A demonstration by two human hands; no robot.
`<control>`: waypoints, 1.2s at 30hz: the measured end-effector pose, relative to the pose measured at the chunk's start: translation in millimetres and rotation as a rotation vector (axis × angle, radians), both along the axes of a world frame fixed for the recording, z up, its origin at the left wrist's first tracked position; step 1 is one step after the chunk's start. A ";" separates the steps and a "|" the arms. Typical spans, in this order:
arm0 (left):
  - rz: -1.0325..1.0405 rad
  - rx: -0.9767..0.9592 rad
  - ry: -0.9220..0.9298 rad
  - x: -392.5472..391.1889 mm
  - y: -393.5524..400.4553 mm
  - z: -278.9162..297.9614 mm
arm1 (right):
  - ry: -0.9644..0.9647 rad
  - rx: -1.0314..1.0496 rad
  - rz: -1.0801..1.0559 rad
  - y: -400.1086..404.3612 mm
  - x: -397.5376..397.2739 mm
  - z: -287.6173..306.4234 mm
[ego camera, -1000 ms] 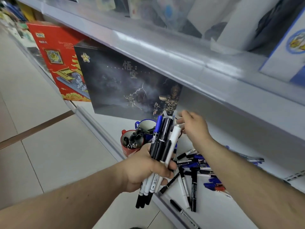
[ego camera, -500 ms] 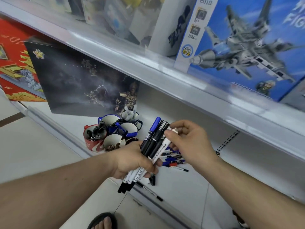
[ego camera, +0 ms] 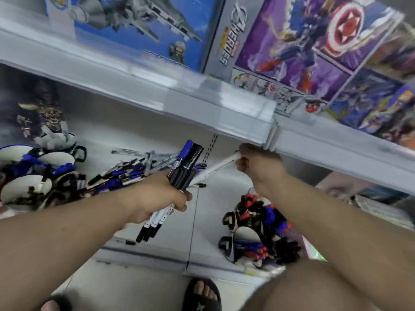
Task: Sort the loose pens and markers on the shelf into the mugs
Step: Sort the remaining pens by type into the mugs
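Left hand [ego camera: 157,196] grips a marker bundle [ego camera: 179,176]; right hand [ego camera: 258,167], just right of it, pinches a white marker [ego camera: 215,169].

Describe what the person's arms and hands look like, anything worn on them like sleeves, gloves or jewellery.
Both forearms are bare as far as the head view shows them: no sleeves come into view. The left hand and the right hand wear no gloves, and no watch, bracelet or ring can be seen on the wrists or fingers, though motion blur would hide anything fine.
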State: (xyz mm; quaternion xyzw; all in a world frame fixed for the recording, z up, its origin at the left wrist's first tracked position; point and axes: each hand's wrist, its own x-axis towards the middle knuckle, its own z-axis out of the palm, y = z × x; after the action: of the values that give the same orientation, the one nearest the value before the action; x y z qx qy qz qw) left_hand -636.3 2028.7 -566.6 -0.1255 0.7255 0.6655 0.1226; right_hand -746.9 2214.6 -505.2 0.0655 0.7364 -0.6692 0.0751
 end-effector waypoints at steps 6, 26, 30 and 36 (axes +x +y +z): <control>-0.130 -0.031 -0.062 -33.1 62.9 -9.7 | 0.091 0.313 -0.264 111.1 -35.9 -19.9; -0.098 -0.100 -0.150 -77.6 115.6 -38.0 | 0.227 0.975 -0.104 160.7 -110.6 -142.7; -0.099 -0.110 -0.164 -77.4 111.5 -40.5 | 0.134 1.266 0.138 158.1 -114.6 -156.8; -0.099 -0.142 -0.170 -73.0 100.3 -41.7 | 0.031 1.519 0.417 160.1 -107.9 -190.2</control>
State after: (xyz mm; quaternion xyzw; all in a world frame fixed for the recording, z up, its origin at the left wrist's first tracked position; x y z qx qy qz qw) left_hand -709.3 2128.9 -608.3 -0.1539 0.7631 0.5925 0.2071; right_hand -854.8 2374.7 -695.4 -0.0499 0.9901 0.0445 0.1233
